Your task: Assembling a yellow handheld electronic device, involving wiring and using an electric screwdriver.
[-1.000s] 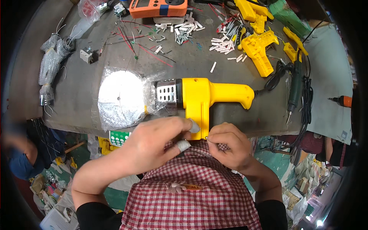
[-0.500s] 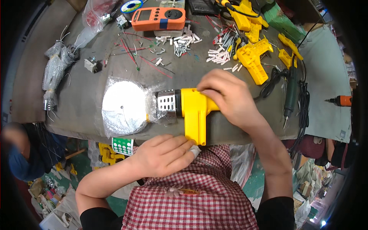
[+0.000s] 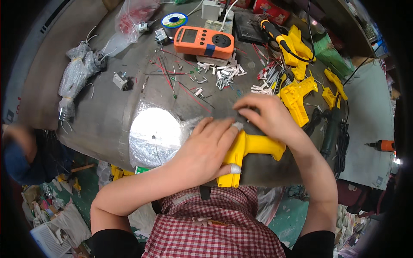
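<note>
A yellow plastic heat gun [image 3: 263, 145] lies on its side at the near edge of the workbench. My left hand [image 3: 204, 150] is laid across its front end, thumb against the yellow housing and fingers over the barrel, closed around it. That hand hides the perforated metal nozzle. A white wrapping covers the tips of its thumb and one finger. Just beyond the gun, my right hand [image 3: 269, 116] hovers with thumb and forefinger curled toward each other; anything between them is too small to make out. Left of the gun rests a shiny round disc [image 3: 157, 129] in clear wrap.
An orange multimeter [image 3: 204, 41] stands at the back, with white sleeves and screws [image 3: 228, 75] before it. Yellow housing halves [image 3: 297, 101] and a dark green electric screwdriver [image 3: 332, 131] lie to the right. A bubble-wrapped bundle [image 3: 75, 81] lies left. Another person's arm [image 3: 19, 142] shows at far left.
My left hand has moved from the bench edge up over the gun's front. My right hand has lifted off the housing. The gun has turned slightly and sits lower in the shifted view.
</note>
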Demonstrator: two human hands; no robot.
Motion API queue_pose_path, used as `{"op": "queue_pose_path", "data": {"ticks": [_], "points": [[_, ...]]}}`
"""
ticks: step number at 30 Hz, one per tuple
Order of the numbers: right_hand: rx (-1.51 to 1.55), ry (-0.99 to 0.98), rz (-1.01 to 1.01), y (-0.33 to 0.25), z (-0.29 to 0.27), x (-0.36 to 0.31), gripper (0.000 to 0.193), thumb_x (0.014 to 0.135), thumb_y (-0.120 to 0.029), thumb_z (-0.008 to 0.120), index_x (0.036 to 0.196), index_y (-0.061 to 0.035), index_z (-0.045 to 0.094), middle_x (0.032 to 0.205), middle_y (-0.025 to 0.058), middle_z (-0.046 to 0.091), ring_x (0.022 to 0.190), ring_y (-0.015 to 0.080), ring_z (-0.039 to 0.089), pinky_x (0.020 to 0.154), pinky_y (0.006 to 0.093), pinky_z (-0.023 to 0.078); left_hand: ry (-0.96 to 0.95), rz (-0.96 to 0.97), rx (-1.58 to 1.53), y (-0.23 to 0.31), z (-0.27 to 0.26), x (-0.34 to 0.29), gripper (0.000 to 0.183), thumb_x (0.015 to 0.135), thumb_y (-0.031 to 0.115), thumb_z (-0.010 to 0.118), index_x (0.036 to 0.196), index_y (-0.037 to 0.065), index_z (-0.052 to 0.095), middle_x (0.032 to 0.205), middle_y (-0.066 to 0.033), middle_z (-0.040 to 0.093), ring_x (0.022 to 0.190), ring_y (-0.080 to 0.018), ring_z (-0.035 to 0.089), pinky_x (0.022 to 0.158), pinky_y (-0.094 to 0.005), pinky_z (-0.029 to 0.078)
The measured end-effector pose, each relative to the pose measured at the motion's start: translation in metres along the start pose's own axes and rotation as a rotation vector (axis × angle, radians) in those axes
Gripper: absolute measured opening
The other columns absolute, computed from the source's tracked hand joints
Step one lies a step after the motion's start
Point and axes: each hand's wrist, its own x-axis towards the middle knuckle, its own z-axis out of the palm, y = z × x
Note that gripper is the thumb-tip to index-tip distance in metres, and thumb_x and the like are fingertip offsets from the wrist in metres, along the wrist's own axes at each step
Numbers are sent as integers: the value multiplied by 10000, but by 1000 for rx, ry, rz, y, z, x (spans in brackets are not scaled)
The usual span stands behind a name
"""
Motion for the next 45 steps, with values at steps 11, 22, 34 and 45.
{"op": "queue_pose_path", "data": {"ticks": [11, 22, 34, 45], "points": [[-494, 98, -205, 25, 44, 85, 144, 714, -38, 600, 843, -5, 546, 843, 128, 592, 838, 324, 610, 711, 406, 504, 107, -167, 79, -54, -25, 21, 319, 711, 27, 679, 1018, 31, 592, 951, -136, 625, 913, -328, 607, 803, -380, 501], [72, 385, 284, 1, -29, -101, 149, 763, 11, 677, 908, -21, 660, 871, 88, 632, 787, 202, 620, 703, 287, 487, -91, 125, 383, -120, -38, 77, 292, 644, -42, 601, 918, 43, 543, 899, -116, 586, 927, -322, 556, 826, -422, 445], [-274, 619, 33, -14, 23, -148, 220, 697, 0, 742, 883, 6, 624, 890, 107, 593, 758, 268, 601, 650, 343, 518, -351, 118, -391, 18, 9, 112, 362, 751, -8, 670, 1076, 21, 514, 890, -106, 655, 825, -270, 660, 739, -354, 517], [-373, 602, 346, 62, -56, -146, 99, 789, -38, 657, 883, -8, 643, 862, 116, 613, 849, 289, 606, 764, 362, 483, -437, 98, -378, 21, 15, 125, 347, 757, 1, 657, 1067, 28, 503, 862, -134, 661, 833, -322, 657, 728, -393, 518]]}}
